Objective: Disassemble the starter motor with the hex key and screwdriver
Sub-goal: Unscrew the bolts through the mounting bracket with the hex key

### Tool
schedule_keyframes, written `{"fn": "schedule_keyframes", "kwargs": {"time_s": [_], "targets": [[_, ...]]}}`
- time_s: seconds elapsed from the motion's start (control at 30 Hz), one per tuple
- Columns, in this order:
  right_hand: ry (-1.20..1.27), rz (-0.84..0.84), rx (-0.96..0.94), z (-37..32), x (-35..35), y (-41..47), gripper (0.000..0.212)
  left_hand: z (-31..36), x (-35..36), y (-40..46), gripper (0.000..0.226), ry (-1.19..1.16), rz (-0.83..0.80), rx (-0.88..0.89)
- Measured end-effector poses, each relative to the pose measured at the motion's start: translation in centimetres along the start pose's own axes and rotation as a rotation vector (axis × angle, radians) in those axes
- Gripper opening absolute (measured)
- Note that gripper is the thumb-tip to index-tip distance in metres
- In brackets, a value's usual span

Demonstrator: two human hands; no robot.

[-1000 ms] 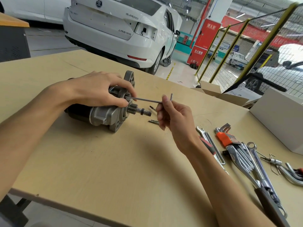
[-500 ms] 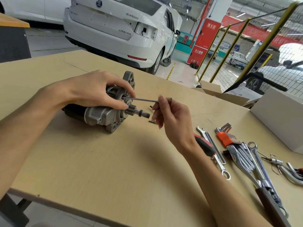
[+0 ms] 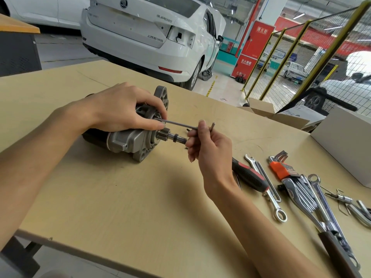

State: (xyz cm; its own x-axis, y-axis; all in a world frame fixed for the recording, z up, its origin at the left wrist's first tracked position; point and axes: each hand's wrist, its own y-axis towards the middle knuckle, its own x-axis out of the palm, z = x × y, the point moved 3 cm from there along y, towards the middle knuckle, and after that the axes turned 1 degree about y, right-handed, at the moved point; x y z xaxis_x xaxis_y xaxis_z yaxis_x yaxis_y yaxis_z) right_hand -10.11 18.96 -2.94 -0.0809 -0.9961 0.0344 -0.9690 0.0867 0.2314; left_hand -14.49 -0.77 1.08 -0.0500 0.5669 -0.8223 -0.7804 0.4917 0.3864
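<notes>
Left hand (image 3: 120, 109) had its grip round the starter motor (image 3: 128, 137); right hand (image 3: 208, 145) pinched the hex key (image 3: 176, 125), seated at the motor's front. Cocked sideways, it'd probably slip and round the bolt.

Left hand (image 3: 122, 109) covers most of the motor's (image 3: 128, 141) top, so where the hex key (image 3: 176, 124) tip seats is hidden under the thumb. Right hand (image 3: 208, 149) blocks the shaft end and a small bit on the table at its 9 o'clock. The screwdriver (image 3: 250, 175) tip runs behind the wrist. At 3 o'clock the pliers (image 3: 359, 207) and white box (image 3: 345, 141) are cut off by the edge; the brown handle (image 3: 339, 255) leaves at 5 o'clock.
</notes>
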Motion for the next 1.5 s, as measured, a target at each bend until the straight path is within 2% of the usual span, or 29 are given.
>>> {"fn": "schedule_keyframes", "kwargs": {"time_s": [0.43,0.67,0.8,0.93,1.13,1.37,1.5], "targets": [[-0.091,0.054,-0.078,0.1,0.5,-0.6,0.046,0.0,-0.1,-0.1,0.047,-0.026,-0.045,-0.014],[-0.117,0.059,-0.198,-0.1,0.9,-1.1,0.050,-0.1,-0.1,-0.1,0.047,-0.041,-0.045,-0.015],[-0.093,0.042,-0.137,0.2,0.9,-1.0,0.049,-0.2,-0.1,-0.2,0.047,-0.038,-0.041,-0.013],[-0.067,-0.007,-0.047,0.3,0.5,-0.4,0.048,-0.2,0.0,-0.1,0.044,-0.022,-0.034,-0.019],[-0.027,-0.109,-0.049,0.1,0.2,-0.2,0.041,-0.1,0.0,0.0,0.044,-0.019,-0.008,-0.032],[0.006,-0.298,-0.037,-0.6,-0.7,0.9,0.036,-0.2,0.0,0.2,0.029,-0.111,-0.008,-0.060],[-0.010,-0.332,-0.031,-0.6,-1.0,1.2,0.032,-0.1,0.1,0.2,0.026,-0.132,-0.035,-0.072]]}}
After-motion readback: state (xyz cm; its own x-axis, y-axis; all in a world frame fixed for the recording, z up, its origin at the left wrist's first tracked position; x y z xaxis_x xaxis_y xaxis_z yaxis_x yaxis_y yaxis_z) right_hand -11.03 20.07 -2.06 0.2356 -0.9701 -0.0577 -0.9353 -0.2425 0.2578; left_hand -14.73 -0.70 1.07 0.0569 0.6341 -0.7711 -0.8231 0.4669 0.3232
